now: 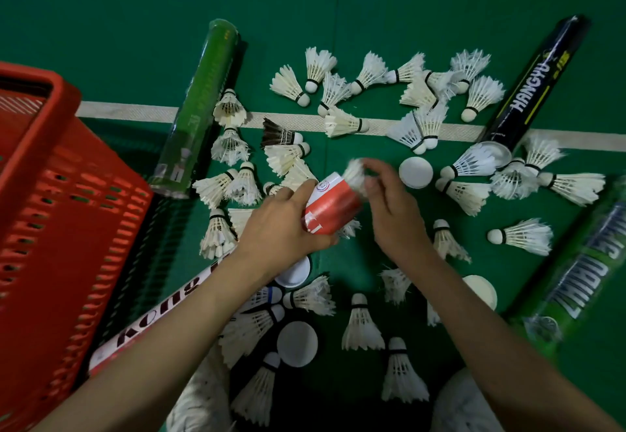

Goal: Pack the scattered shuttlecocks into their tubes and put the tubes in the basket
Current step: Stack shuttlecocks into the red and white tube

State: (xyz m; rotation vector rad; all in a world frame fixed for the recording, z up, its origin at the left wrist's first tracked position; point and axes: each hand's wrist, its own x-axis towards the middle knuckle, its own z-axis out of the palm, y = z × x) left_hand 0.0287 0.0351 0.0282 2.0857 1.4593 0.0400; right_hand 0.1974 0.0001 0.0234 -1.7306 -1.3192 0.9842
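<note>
My left hand (281, 225) grips a red and white tube (333, 206) held above the green floor, its open mouth pointing away from me. My right hand (389, 201) pinches a white shuttlecock (355, 172) at that mouth; the shuttlecock is blurred. Several white shuttlecocks (345, 123) lie scattered on the floor around both hands. A red basket (57, 194) stands at the left.
Other tubes lie around: a green one (200, 106) by the basket, a black one (531, 83) at the right, a green one (582, 272) at the far right, a white "Kong" tube (152, 323) under my left forearm. White caps (416, 172) (297, 343) lie loose. My knees are at the bottom.
</note>
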